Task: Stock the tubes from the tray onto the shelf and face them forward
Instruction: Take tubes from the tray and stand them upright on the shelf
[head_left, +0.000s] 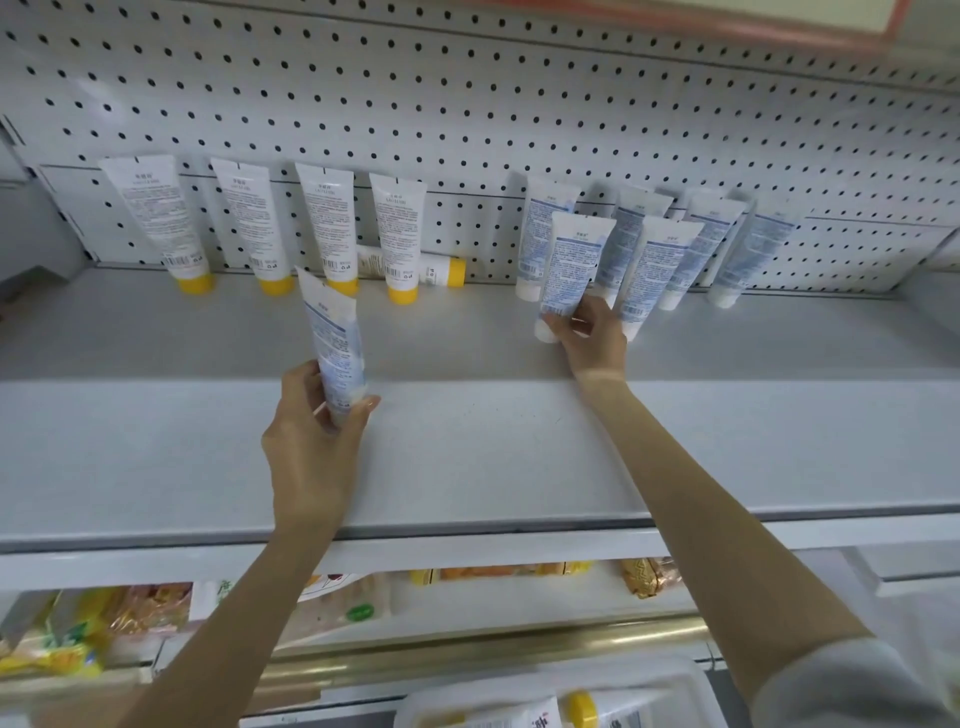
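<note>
Yellow-capped tubes (322, 228) and blue tubes (711, 244) are ranked at the shelf (467, 457) back, one fallen tube (431, 270) unrighted; a raised tube (335, 343) is gripped by the left hand (311, 447), a standing tube (571, 265) by the right hand (592, 338), more left in the tray (675, 680).

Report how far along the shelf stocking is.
Done: four yellow-capped tubes stand along the back panel, and several white-capped tubes stand to their right. In hand: the left hand holds a blue-printed tube over the shelf; the right hand grips a second tube in the white-capped group. Left: one fallen tube lies behind the yellow row, the tray below holds more, and the barcodes showing suggest facing remains.
</note>
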